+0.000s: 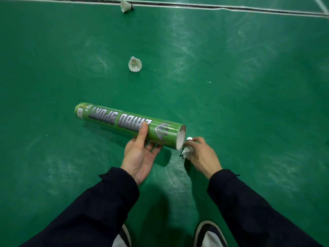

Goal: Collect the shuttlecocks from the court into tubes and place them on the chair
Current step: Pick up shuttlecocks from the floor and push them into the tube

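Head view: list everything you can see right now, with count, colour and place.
tube: 1, green, held level above the floor, open end at right
held shuttlecock: 1, white, at the tube's open end
loose shuttlecocks: 2, white, one mid-floor, one on the far line
court floor: green, white lines at top
shoes: 2, dark, bottom edge
left hand: under the tube
right hand: gripping the held shuttlecock

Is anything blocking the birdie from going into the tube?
Nothing visible. The right hand holds the shuttlecock right beside the tube's open end, and the left hand holds the tube. How full it is inside can't be seen.
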A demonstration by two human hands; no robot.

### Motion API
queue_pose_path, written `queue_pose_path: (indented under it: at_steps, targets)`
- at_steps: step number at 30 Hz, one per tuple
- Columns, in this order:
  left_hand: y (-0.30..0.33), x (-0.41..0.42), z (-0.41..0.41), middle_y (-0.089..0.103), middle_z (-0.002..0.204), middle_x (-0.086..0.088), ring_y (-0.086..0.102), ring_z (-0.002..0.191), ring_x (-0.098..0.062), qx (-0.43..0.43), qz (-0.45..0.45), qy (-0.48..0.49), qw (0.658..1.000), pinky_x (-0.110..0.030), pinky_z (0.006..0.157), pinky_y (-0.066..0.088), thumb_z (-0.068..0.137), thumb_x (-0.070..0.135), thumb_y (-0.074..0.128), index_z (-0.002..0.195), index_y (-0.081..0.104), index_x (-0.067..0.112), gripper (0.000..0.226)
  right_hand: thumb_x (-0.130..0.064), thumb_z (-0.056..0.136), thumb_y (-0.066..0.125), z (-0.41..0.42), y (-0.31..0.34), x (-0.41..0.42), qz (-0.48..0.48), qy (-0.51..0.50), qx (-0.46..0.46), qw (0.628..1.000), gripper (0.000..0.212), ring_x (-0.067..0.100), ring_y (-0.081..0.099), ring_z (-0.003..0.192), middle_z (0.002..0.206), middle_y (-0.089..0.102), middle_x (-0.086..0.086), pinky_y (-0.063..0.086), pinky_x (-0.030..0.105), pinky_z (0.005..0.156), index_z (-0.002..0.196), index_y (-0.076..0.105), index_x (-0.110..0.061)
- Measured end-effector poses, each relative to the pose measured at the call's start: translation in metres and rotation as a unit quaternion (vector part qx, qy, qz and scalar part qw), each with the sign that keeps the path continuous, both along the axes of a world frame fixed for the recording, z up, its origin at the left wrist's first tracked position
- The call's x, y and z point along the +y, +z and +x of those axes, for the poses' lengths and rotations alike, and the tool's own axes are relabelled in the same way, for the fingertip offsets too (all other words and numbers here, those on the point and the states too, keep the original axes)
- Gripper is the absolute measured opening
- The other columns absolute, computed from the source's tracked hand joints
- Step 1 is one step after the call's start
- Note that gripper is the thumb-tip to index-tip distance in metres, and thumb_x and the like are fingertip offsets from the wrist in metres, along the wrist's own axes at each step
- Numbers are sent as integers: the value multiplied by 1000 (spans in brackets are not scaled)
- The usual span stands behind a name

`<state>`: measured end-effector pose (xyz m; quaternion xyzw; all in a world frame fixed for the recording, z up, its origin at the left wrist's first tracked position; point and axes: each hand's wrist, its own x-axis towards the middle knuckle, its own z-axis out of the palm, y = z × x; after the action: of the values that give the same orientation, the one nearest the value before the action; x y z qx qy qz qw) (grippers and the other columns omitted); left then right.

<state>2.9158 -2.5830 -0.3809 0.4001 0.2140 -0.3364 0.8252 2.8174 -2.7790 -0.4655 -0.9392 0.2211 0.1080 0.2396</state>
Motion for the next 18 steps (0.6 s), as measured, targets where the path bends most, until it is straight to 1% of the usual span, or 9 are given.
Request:
queue_pose_path:
  at_steps: [2,4,6,8,10,12,14,16,18]
  targets:
    - [-3,1,2,76,122,-14,74,113,-26,11,4,15,1000,-38,85,64,83,36,74,137,57,4,65,-21,103,54,-2,15,5,87,-143,-138,976,20,10,67,104,120,68,-5,56,36,94,115,70,-27]
    - [-6,3,6,78,117,-12,76,108,-24,20,2,33,999,-37,83,64,83,36,75,135,59,5,63,-17,102,55,-3,46,9,206,-278,-292,892,20,-1,66,86,97,71,-11,59,30,83,97,71,-27]
    - [-8,4,7,80,113,-11,77,104,-22,35,-1,45,998,-35,81,64,82,37,76,133,61,6,61,-15,98,52,-5,78,14,262,-283,-397,833,20,5,65,74,86,71,-8,55,26,66,92,70,-22]
    - [-8,2,4,78,118,-12,77,104,-21,45,-3,40,998,-35,81,64,83,38,75,132,62,6,60,-14,96,50,-2,98,27,318,-237,-397,827,22,9,67,75,85,74,-5,55,25,64,93,71,-22]
    - [-7,-3,-1,75,126,-14,76,108,-23,45,-4,23,999,-36,82,64,85,39,75,135,61,6,62,-17,95,52,2,100,39,346,-216,-352,842,21,13,70,81,91,76,-3,58,30,71,96,72,-22]
    - [-5,-5,-5,75,125,-13,76,109,-23,41,-12,15,999,-36,83,63,88,39,73,136,60,5,60,-23,94,56,8,96,46,308,-202,-336,867,17,13,68,86,96,72,-2,57,38,75,100,72,-22]
    - [-3,-5,-5,77,121,-12,77,106,-22,33,-18,19,999,-35,81,64,90,39,72,134,61,5,56,-31,91,64,12,92,50,251,-206,-340,882,15,15,62,82,99,64,-5,55,43,72,106,64,-27]
    - [1,-4,-5,76,121,-12,77,105,-21,24,-23,20,999,-35,80,64,90,39,71,134,61,5,57,-32,86,76,9,95,55,260,-265,-370,852,30,14,50,68,94,55,-6,49,42,61,105,53,-28]
    - [7,-4,-4,76,123,-12,76,106,-21,16,-24,19,999,-34,81,64,87,41,71,136,60,5,60,-28,87,78,3,103,61,260,-278,-441,813,30,13,41,62,86,50,-7,41,35,54,98,51,-26]
